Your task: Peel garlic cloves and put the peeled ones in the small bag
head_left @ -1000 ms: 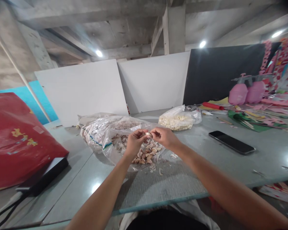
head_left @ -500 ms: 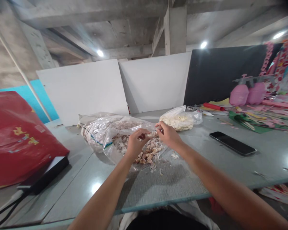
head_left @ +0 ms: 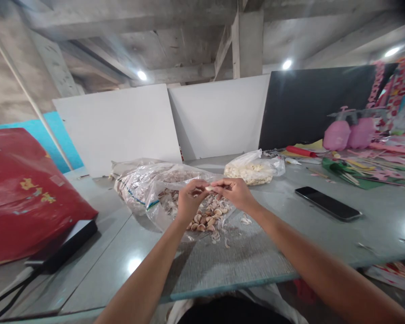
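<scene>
A: What was the left hand [head_left: 190,200] doing?

B: It sat near the centre of the frame, thumb and fingers curled in to a narrow pinch on a pale garlic clove [head_left: 209,188].

A: And the right hand [head_left: 235,192]?

B: Just right of centre, its fingers drawn out towards the left hand and nearly together, the fingertips at the right end of the same clove. They were small and partly hidden there, so I couldn't tell whether they gripped the clove or only touched it.

A: What lay below them?

B: A heap of unpeeled cloves [head_left: 202,221], a little below the centre, at the mouth of a clear plastic bag [head_left: 148,180] that spread off to the left. Some loose skins [head_left: 245,219] lay to the right of the heap, on the grey table [head_left: 243,265].

A: Anything nearer the right hand?

B: A smaller bag of pale cloves [head_left: 246,172] stood just beyond it, right of centre. A black phone [head_left: 327,203] lay farther off, in the right part of the frame.

A: And at the left edge?

B: A big red bag [head_left: 30,193], with a black box [head_left: 65,247] at its lower right.
</scene>
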The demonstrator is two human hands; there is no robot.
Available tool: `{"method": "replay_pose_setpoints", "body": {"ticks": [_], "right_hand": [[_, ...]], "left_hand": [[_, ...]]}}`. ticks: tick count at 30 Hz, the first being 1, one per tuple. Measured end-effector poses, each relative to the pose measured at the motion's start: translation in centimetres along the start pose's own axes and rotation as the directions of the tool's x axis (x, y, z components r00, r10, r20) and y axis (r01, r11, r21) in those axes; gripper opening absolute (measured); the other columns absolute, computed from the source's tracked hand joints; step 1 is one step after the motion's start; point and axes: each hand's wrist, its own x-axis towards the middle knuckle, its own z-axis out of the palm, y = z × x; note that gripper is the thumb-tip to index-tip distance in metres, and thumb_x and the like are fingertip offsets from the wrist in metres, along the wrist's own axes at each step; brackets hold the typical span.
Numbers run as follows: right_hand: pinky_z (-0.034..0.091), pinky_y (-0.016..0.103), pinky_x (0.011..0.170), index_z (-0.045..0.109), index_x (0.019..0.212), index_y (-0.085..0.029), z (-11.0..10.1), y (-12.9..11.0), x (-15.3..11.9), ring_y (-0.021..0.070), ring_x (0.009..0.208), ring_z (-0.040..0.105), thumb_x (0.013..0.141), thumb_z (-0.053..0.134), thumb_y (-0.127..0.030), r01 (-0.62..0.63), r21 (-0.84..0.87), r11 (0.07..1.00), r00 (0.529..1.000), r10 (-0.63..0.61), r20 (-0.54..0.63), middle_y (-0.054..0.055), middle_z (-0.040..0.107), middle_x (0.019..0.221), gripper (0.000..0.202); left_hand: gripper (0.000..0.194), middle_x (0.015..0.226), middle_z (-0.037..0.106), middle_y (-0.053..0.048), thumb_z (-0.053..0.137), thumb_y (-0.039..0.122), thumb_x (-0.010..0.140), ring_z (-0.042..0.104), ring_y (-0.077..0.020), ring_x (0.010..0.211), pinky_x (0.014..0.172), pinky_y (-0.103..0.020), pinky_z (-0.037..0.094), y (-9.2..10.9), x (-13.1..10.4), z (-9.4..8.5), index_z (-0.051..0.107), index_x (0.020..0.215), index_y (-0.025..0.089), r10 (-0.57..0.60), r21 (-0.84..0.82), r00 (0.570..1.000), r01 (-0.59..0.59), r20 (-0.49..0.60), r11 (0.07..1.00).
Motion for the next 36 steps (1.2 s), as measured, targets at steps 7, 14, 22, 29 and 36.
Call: {"method": "replay_pose_setpoints", "body": {"ticks": [7,14,22,29,36], "right_hand": [[0.045,0.022,0.051,0.069,0.089,-0.017,-0.5,0.2,0.0,0.0132,0.056,0.060,0.080,0.051,-0.041,0.050,-0.165,0.985,0.999,-0.049,0.014,0.004,0.067,0.070,0.032],[0.040,0.019,0.054,0.069,0.081,-0.016,-0.7,0.2,0.2,0.0114,0.059,0.057,0.080,0.049,-0.032,0.132,-0.279,0.951,0.991,-0.118,0.066,0.002,0.066,0.070,0.026],[0.039,0.019,0.056,0.067,0.080,-0.017,-0.9,0.4,0.3,0.0097,0.059,0.053,0.081,0.047,-0.028,0.167,-0.366,0.916,0.984,-0.133,0.117,0.001,0.064,0.069,0.023],[0.043,0.020,0.056,0.067,0.082,-0.016,-1.0,0.0,0.1,0.0120,0.060,0.060,0.082,0.048,-0.037,0.086,-0.186,0.979,0.993,-0.069,0.099,0.002,0.064,0.067,0.029],[0.044,0.020,0.055,0.067,0.081,-0.016,-1.0,0.5,0.2,0.0123,0.060,0.061,0.081,0.050,-0.037,0.069,-0.177,0.982,0.992,-0.049,0.114,0.002,0.066,0.069,0.027]], "left_hand": [[0.017,0.083,0.062,-0.005,0.070,0.030,0.064,0.055,-0.0117,0.066,0.058,-0.021,0.044,-0.4,0.3,-0.3,0.068,0.076,0.018,0.015,0.002,1.000,-0.015,0.020,1.000],[0.014,0.079,0.064,-0.004,0.070,0.028,0.064,0.055,-0.0124,0.066,0.058,-0.022,0.041,-0.7,0.4,-0.3,0.071,0.075,0.019,0.056,0.052,0.998,-0.058,0.031,0.997],[0.014,0.078,0.065,-0.004,0.072,0.026,0.062,0.055,-0.0117,0.065,0.061,-0.022,0.042,-1.3,0.4,-0.3,0.071,0.074,0.019,0.020,0.015,0.998,-0.021,0.061,1.000],[0.024,0.065,0.062,-0.001,0.072,0.029,0.060,0.050,-0.0096,0.057,0.055,-0.021,0.040,-1.8,0.5,-0.3,0.070,0.080,0.016,-0.106,-0.081,0.994,0.109,0.039,0.991],[0.028,0.062,0.062,0.000,0.072,0.032,0.061,0.048,-0.0075,0.053,0.051,-0.020,0.039,-1.6,0.5,-0.2,0.071,0.082,0.015,-0.170,-0.123,0.984,0.176,0.061,0.977]]}}
